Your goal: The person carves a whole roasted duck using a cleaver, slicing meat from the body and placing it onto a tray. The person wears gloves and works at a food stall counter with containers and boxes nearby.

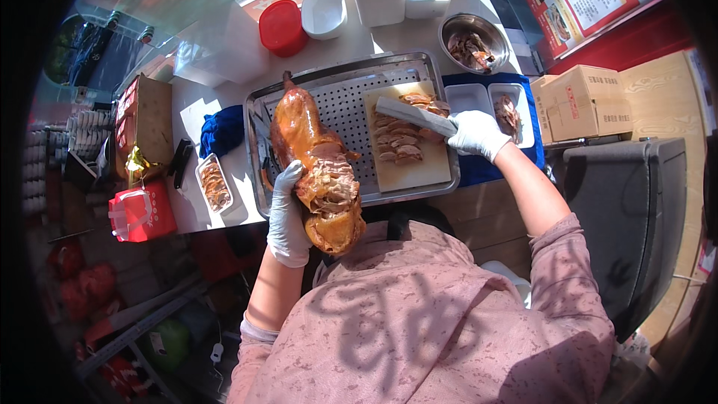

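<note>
My left hand [286, 213], in a white glove, grips a roast duck [305, 129] by its side near the lower end. The bird is partly carved, with pale meat bared there, and its neck end points away from me over a perforated metal tray [343, 81]. In my gloved right hand [477, 136] is the handle of a broad-bladed knife [412, 114]. Its blade lies over a cream cutting board [406, 178] at the tray's right. Sliced duck [398, 140] lies in rows on that board, partly hidden by the blade.
Right of the tray, a blue cloth [477, 177] bears white containers [466, 95], one with meat pieces. Behind it stands a steel bowl [481, 39] of scraps. At left are a filled small tray [214, 184], a blue rag [222, 130] and a red bag [147, 210]. Cartons [586, 102] stand at far right.
</note>
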Available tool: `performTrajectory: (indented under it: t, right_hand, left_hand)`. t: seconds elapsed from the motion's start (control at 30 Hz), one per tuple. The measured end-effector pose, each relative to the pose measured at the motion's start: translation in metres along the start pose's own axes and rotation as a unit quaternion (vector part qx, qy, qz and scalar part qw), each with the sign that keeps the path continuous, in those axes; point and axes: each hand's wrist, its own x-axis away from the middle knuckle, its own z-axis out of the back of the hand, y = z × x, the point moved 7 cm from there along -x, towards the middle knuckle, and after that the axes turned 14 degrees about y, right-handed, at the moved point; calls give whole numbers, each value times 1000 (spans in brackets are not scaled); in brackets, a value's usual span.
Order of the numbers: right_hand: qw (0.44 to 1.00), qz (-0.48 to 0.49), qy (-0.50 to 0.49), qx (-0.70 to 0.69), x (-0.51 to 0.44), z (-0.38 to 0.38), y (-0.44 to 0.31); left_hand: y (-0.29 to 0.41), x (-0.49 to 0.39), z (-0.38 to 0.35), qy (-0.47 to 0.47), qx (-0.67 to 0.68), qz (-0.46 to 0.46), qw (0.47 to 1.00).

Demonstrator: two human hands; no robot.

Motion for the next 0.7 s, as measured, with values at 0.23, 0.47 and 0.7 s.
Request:
performTrajectory:
  t: [0.23, 0.47, 0.7]
  right_hand:
    - [999, 31, -9, 38, -5, -1, -8]
    - [1000, 9, 17, -6, -2, -9, -5]
    - [996, 51, -75, 21, -9, 1, -7]
  left_hand:
    - [-1, -2, 2, -1, 10, 1, 1000]
    - [0, -1, 4, 0, 10, 3, 1000]
    - [0, 0, 3, -4, 7, 1, 1000]
